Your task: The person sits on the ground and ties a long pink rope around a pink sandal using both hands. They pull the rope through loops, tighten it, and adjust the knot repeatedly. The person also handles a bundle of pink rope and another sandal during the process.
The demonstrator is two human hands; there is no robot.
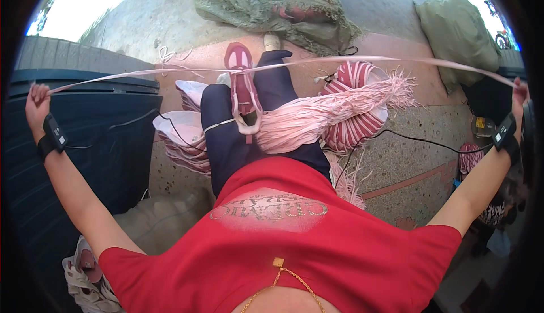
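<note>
Pink strip (340, 58) stretches between both hands (38, 96) (518, 93), seemingly pinched.

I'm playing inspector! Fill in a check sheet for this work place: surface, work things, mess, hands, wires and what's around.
Surface: dark trousers form the lap, above a speckled floor.
Job's things: pink lace stretched across the view; maroon-and-pink shoe upper at the legs; bundle of pink laces over one thigh.
Clutter: pale stacked pieces at left, striped stack at right.
Hands: left hand and right hand spread wide, both holding the lace.
Cables: black cables near both wrists.
Surroundings: green sacks ahead.
</note>
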